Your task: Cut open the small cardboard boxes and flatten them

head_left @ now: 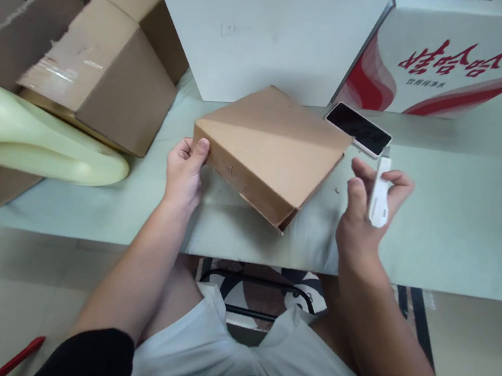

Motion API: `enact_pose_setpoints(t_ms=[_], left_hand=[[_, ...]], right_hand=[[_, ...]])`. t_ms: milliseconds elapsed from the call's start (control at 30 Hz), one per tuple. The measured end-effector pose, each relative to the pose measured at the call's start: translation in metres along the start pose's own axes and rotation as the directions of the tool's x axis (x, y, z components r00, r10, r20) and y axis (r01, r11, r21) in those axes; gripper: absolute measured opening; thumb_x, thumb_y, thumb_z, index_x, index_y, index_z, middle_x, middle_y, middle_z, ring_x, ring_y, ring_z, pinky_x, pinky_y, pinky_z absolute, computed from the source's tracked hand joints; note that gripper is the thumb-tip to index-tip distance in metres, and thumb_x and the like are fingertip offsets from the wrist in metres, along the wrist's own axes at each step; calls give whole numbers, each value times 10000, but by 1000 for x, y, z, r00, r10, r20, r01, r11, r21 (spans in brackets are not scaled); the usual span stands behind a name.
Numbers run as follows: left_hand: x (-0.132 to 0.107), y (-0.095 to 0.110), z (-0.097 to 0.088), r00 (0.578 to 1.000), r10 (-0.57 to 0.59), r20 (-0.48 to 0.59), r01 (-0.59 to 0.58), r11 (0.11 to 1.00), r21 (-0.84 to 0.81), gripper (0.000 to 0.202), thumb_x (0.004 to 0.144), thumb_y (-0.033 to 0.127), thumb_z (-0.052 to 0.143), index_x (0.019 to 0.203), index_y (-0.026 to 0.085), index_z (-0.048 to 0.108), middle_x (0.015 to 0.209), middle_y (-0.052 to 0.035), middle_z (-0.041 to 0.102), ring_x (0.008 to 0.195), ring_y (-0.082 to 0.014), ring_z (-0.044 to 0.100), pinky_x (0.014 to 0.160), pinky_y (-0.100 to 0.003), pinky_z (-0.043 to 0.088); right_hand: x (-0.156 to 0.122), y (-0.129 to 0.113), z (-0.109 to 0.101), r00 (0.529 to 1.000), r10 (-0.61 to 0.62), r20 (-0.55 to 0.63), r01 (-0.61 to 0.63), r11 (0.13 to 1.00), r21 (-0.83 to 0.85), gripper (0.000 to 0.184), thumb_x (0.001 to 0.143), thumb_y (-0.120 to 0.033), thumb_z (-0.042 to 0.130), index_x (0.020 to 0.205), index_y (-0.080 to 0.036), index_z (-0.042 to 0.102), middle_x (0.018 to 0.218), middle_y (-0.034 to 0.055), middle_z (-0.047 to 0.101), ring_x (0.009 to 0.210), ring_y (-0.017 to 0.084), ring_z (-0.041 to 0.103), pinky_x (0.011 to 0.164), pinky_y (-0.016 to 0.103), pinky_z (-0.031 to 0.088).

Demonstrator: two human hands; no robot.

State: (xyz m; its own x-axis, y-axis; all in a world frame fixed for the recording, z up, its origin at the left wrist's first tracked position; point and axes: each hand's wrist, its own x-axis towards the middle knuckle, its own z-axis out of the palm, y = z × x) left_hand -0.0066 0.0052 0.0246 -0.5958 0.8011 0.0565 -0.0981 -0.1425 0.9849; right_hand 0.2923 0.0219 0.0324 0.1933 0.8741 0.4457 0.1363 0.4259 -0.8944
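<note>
A flat brown cardboard box (pixel 271 144) is tilted over the table, its near corner pointing toward me. My left hand (pixel 185 172) grips the box's left corner, with the thumb on the side face and the other fingers mostly hidden. In my right hand (pixel 367 210) is a white utility knife (pixel 379 197), pointing away from me, with a short piece of blade showing at its far end. The right hand is to the right of the box and apart from it. Beyond that hand lies a phone (pixel 358 129) with a dark screen.
A large white box (pixel 272 35) and a white-and-red carton (pixel 455 67) stand along the back. Open brown cartons (pixel 125 83) crowd the left, beside a pale green plastic object (pixel 43 137). The pale green tablecloth (pixel 467 243) ends at the near edge. A red stick-like object (pixel 19 358) is at lower left.
</note>
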Motion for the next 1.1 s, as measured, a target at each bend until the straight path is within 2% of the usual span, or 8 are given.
enact_pose_setpoints(t_ms=[67,167,267,367,533,667,967,1100], left_hand=[[2,-1,-1,994,58,-89,-58,998,1,768,508,809,900,722,222,454,704,24,509,653,-126,489,602,-281,428],[7,-4,-3,947,204,-249,-196,979,55,730,603,806,860,716,233,423,688,35,442,662,-134,471,618,-299,407],[10,-4,-6,875,327,-357,-284,944,169,669,719,786,803,724,242,412,684,30,412,692,-159,482,644,-322,411],[7,-2,-5,852,364,-378,-291,927,237,677,718,808,782,731,239,416,682,41,408,658,-145,440,643,-316,398],[-9,4,6,934,275,-227,-218,944,247,588,781,701,795,724,228,450,606,65,422,539,-105,406,550,-272,344],[-26,10,17,987,158,-25,-146,957,249,600,741,721,816,684,220,491,567,44,504,507,-115,514,502,-255,403],[-43,17,26,982,107,155,-140,965,222,673,720,822,765,635,228,459,502,36,511,451,-118,519,453,-260,420],[-46,18,26,981,95,168,-132,965,228,671,724,817,767,630,224,466,507,24,535,449,-116,521,450,-261,412]], right_hand=[[1,-7,0,996,-46,-72,48,999,23,338,948,-452,676,1113,-302,424,1088,38,702,1091,212,712,867,389,562],[0,-19,3,989,-103,-104,114,988,106,208,967,-437,624,1079,-283,540,890,-5,684,798,161,702,706,328,549],[-8,-32,9,993,-119,-13,119,977,177,236,1007,-489,539,1046,-268,611,699,-37,586,552,128,595,503,281,458],[-23,-44,16,981,-130,144,96,970,222,294,997,-562,549,1118,-295,571,678,-53,558,488,123,546,421,262,392],[-43,-56,25,866,-204,457,164,978,126,103,931,-301,633,1014,-271,581,729,-29,643,551,117,587,505,251,488],[-48,-57,30,776,-274,568,267,959,97,144,883,-223,636,1017,-257,593,785,-11,743,583,112,665,570,221,547],[-59,-45,31,766,-58,640,98,995,-28,184,924,-270,628,1102,-245,590,879,24,811,639,128,731,597,224,572],[-58,-42,33,797,-91,597,148,988,-47,190,916,-243,654,1103,-247,622,887,18,805,617,116,694,594,225,559]])
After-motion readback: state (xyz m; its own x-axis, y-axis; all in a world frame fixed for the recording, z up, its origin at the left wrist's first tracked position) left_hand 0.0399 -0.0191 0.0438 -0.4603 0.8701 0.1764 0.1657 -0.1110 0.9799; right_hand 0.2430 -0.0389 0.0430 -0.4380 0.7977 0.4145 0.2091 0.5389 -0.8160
